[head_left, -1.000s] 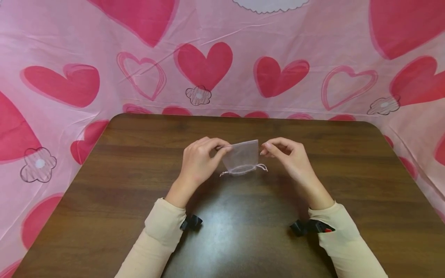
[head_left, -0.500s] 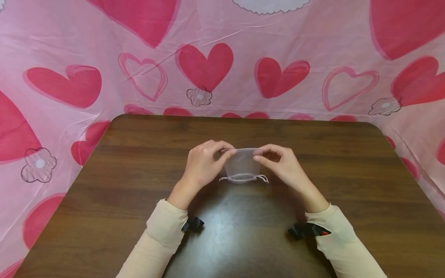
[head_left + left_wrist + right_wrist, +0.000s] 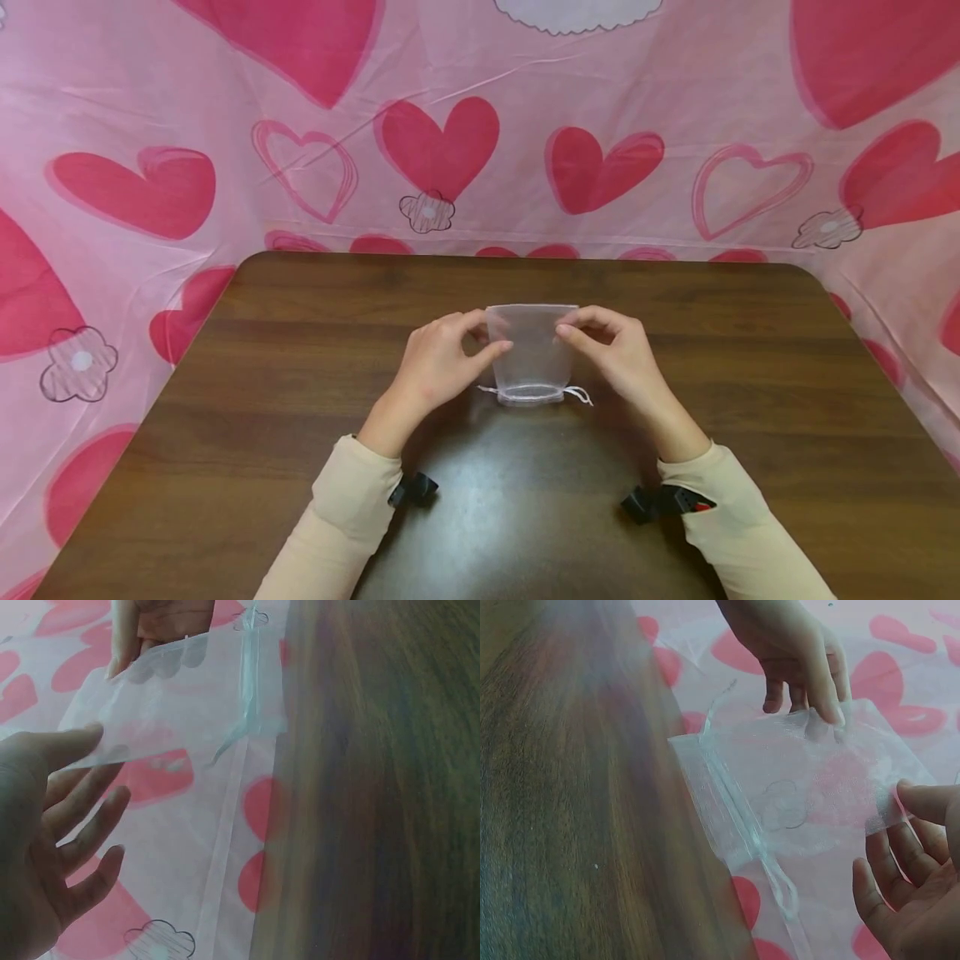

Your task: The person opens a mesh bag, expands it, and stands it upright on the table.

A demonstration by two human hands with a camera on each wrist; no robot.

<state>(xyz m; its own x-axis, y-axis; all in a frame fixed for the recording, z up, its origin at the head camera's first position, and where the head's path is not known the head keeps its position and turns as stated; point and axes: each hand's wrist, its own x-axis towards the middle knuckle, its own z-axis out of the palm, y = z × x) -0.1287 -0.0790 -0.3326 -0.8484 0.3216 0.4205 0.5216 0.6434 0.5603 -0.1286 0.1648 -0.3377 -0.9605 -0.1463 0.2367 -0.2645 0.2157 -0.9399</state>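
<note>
A sheer white drawstring pouch is stretched flat between both hands, above the table, with its drawstring end downward. My left hand pinches its left side edge between thumb and fingers. On the opposite edge, my right hand pinches the pouch a little below its upper corner. Thin white cords stick out at both sides of the gathered end, with a loop on the right. In the right wrist view the see-through pouch shows nothing inside, and the remaining fingers of the right hand are spread behind it.
A brown wood-grain table with rounded far corners lies beneath the hands. Behind it and at its sides hangs a pink cloth printed with hearts. Black wrist-camera mounts sit at both sleeve cuffs.
A second ago only the left hand held the pouch, the right hand being apart from it. The right hand has since gripped the other side, and the pouch's upper edge now stands above both grips.
</note>
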